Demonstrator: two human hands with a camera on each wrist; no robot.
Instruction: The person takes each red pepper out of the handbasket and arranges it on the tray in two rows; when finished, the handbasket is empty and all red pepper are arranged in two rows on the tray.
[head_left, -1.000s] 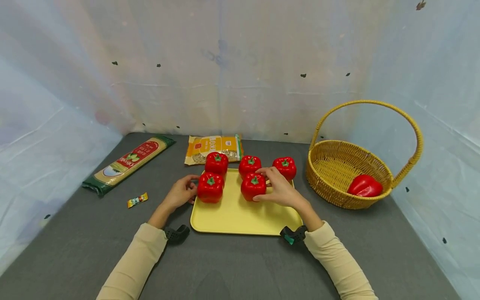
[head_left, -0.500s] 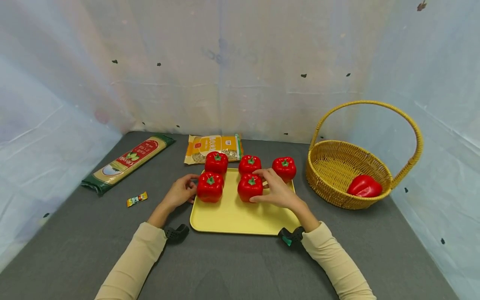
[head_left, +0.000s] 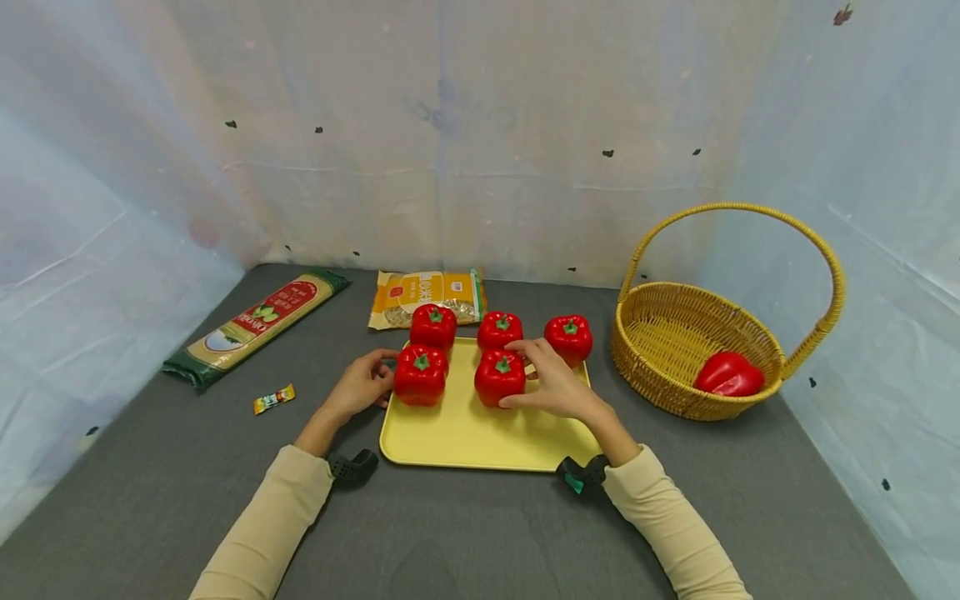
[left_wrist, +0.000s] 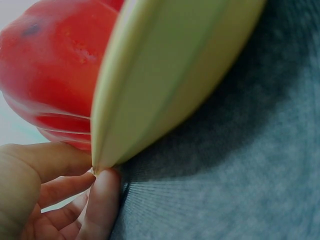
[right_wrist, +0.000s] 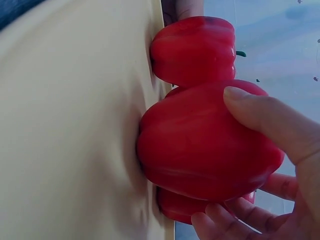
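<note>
A red bell pepper (head_left: 495, 383) stands upright on the yellow tray (head_left: 472, 446), held by my right hand (head_left: 557, 385). The right wrist view has the thumb over one side of this pepper (right_wrist: 205, 145) and the fingers curled at the other. At the tray's left side, my left hand (head_left: 363, 387) pinches the rim; thumb and fingertips (left_wrist: 106, 187) meet at the tray edge (left_wrist: 145, 100) in the left wrist view. Just beside that hand sits another bell pepper (head_left: 421, 377). Behind are three more: back left (head_left: 432, 326), back middle (head_left: 499, 330) and back right (head_left: 568, 339).
A wicker basket (head_left: 637, 367) with a tall handle stands on the right, a red pepper (head_left: 729, 374) lying inside. Behind the tray lies a yellow grain bag (head_left: 423, 292). Farther left are a long green-ended pasta pack (head_left: 258, 325) and a small wrapped snack (head_left: 274, 399).
My right hand has shifted slightly left with the pepper it holds, and has stayed put over the last half second. The left hand stays at the tray rim.
</note>
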